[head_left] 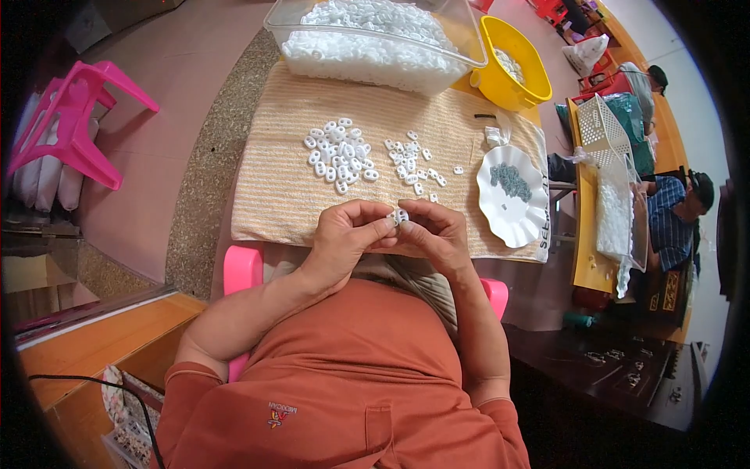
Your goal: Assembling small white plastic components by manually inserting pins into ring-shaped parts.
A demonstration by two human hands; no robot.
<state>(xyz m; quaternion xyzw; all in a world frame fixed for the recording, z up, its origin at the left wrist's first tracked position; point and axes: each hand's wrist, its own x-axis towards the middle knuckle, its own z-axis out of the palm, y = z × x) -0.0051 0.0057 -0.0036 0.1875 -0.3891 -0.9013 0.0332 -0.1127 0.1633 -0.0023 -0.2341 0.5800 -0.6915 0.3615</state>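
— What was held over the striped towel (281,203)?
— A small white plastic piece (400,216) was pinched at the towel's near edge between the closed fingertips of the left hand (344,238) and the right hand (439,234).
— And farther up the towel?
— Loose white pieces (340,155) were scattered mid-towel; a white dish (512,195) was set at its right end.

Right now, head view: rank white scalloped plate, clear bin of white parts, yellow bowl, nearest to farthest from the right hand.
From the right hand:
1. White scalloped plate, just to its right on the towel.
2. Clear bin, far edge of the towel, up and left.
3. Yellow bowl, beside the bin's right end; too close to the bin to rank firmly.
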